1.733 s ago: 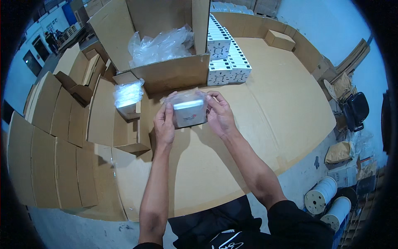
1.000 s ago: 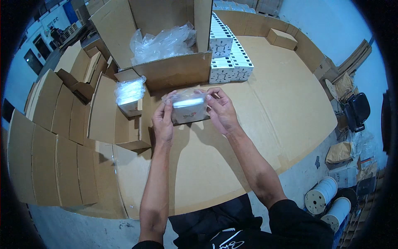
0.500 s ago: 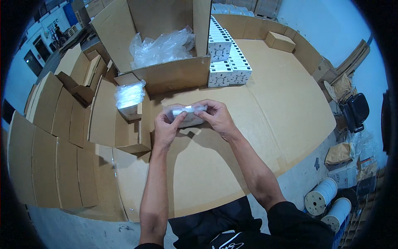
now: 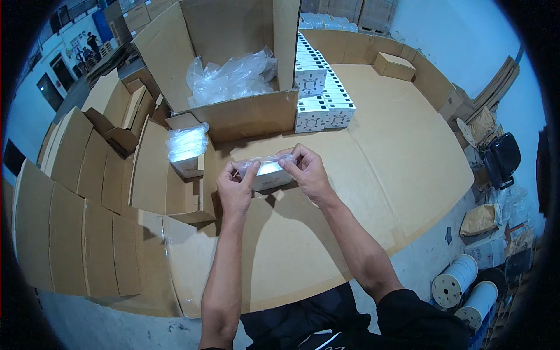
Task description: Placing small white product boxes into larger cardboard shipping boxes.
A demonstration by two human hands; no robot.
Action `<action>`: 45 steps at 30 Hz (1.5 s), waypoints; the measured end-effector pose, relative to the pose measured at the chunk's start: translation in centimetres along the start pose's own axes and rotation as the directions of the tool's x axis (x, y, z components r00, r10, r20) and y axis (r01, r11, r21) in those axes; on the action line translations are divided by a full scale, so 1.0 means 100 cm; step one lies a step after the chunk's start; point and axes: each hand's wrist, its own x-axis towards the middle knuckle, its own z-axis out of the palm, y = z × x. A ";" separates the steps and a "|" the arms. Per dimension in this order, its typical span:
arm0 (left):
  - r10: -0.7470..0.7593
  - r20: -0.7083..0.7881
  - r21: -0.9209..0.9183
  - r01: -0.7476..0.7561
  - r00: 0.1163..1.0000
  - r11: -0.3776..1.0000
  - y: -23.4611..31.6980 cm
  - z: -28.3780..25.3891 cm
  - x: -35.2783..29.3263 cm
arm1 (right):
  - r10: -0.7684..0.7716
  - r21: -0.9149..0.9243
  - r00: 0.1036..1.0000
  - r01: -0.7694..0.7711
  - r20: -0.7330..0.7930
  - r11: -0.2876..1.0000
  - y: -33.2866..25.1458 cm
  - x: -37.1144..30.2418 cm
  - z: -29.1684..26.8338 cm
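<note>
Both hands pinch the upper edge of a clear plastic bag around a small white box [image 4: 271, 178], just above the cardboard-covered table. My left hand [image 4: 236, 188] grips the bag's left corner between thumb and fingers. At the opposite corner, my right hand [image 4: 309, 173] does the same. To the left, an open cardboard carton [image 4: 150, 169] holds several plastic-wrapped white boxes [image 4: 187, 146] at its far end. Behind my hands, a large open carton [image 4: 254, 116] contains a heap of clear plastic bags [image 4: 233, 79].
Stacked white boxes [image 4: 325, 111] with black markings stand right of the large carton. Folded-open cartons [image 4: 64, 233] line the left side. A small brown box [image 4: 394, 66] sits at the table's far right. Cable spools [image 4: 455, 272] and a black chair [image 4: 501, 158] stand on the floor at right.
The bag's edge has been drawn up and spread wider, and more of the white box's front shows. The whole view has shifted slightly downward in the picture.
</note>
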 end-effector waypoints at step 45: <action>0.326 0.216 0.172 -0.364 0.920 0.915 0.006 -0.003 0.005 | 0.263 -0.268 0.964 -0.242 0.044 0.933 -0.028 -0.002 -0.009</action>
